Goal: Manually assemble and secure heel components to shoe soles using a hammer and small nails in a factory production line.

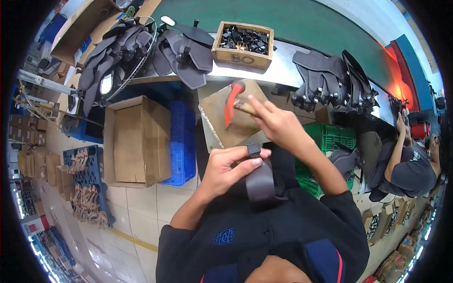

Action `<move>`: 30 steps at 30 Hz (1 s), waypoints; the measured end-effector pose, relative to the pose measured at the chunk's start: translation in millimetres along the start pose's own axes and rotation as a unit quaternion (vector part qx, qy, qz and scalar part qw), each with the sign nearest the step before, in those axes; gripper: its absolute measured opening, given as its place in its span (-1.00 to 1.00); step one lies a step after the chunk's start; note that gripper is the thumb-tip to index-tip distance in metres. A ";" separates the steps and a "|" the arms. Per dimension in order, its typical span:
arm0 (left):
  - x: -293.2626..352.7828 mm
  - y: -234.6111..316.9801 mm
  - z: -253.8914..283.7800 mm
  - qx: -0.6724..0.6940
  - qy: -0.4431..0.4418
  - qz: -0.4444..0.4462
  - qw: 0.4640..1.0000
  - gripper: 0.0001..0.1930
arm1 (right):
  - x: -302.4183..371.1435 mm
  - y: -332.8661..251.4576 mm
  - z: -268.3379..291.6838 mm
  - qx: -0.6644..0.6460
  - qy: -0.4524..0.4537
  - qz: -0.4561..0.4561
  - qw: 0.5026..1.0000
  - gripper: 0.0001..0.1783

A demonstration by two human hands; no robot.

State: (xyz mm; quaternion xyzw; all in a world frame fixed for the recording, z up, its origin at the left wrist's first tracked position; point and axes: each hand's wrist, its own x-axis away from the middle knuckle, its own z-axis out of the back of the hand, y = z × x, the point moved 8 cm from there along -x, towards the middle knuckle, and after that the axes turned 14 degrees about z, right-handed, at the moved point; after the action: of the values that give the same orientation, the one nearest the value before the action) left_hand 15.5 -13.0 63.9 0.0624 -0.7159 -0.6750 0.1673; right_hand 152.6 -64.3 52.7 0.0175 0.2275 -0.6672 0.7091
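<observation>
My left hand (226, 170) is closed around a dark grey, curved shoe sole (260, 186), held in front of my chest. At the sole's upper end sits a small black block (254, 150), between the thumb and fingers. My right hand (279, 121) grips the wooden handle (246, 109) of a hammer with a red head (230, 107). The hammer is raised beyond the left hand, apart from the sole. Below the hammer lies a thick, worn square board (221, 131). The lower part of the sole is partly hidden against my dark shirt.
A wooden box (243, 60) of small black pieces stands on the metal bench. Piles of dark soles (188, 54) and more soles (325, 78) flank it. A cardboard box (134, 141) and blue crate (181, 146) are left; a green crate (332, 137) and a co-worker (410, 165) are right.
</observation>
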 end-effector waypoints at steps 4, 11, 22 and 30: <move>15.0 -7.3 -13.9 0.107 -0.056 0.089 0.989 -0.74 | -1.6 -2.8 -10.3 0.008 -0.063 0.081 0.995 -0.54; 27.6 9.4 -29.3 0.119 -0.129 0.066 0.982 -0.78 | -5.4 -64.8 56.4 -0.528 -0.073 0.216 0.818 -0.67; 36.3 38.9 -56.9 0.095 -0.287 -0.029 0.953 -0.78 | -0.1 -101.5 90.0 -0.536 -0.012 0.361 0.763 -0.64; 35.0 18.6 -38.6 0.081 -0.178 0.040 0.980 -0.79 | -1.5 -53.6 55.4 -0.482 -0.221 0.233 0.815 -0.48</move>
State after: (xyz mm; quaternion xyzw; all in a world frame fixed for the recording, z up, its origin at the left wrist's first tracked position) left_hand -2.3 -59.1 88.9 -0.0739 -0.7884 -0.6079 0.0579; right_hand 118.0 -86.9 117.8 -0.4221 0.3462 -0.2725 0.7923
